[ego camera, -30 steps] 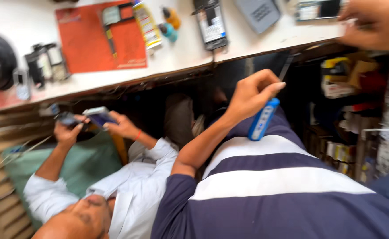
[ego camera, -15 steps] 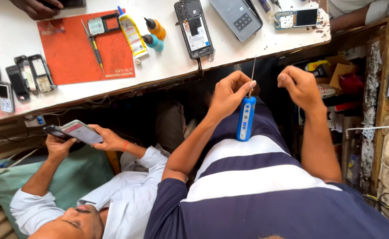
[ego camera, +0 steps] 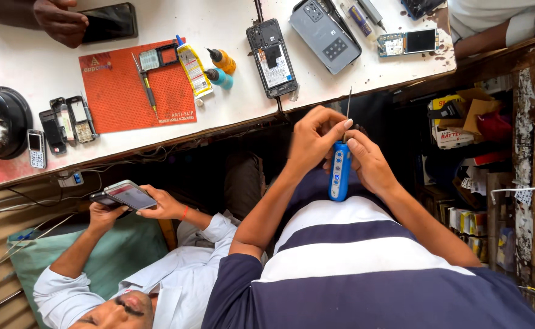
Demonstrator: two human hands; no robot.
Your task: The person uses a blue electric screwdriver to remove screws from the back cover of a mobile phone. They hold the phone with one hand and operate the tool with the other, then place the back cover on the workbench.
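Observation:
A blue pen-shaped powered screwdriver (ego camera: 339, 173) with a thin metal bit pointing up sits in both my hands, just below the white table's edge (ego camera: 231, 119). My left hand (ego camera: 313, 139) pinches the top of the tool near the bit. My right hand (ego camera: 370, 163) wraps the tool's body from the right. On the table above lie an opened black phone (ego camera: 272, 57) and a grey phone back cover (ego camera: 325, 35).
An orange work mat (ego camera: 118, 91) holds tweezers and small parts, with two glue bottles (ego camera: 222, 68) beside it and small phones (ego camera: 60, 125) at the left. A person at lower left holds a phone (ego camera: 128, 195). Another person's hand (ego camera: 60, 21) rests by a black phone. Cluttered shelves (ego camera: 468, 134) stand at the right.
My right hand came down from the upper right and closed onto the blue tool, which my left hand kept holding. The tool stands more upright.

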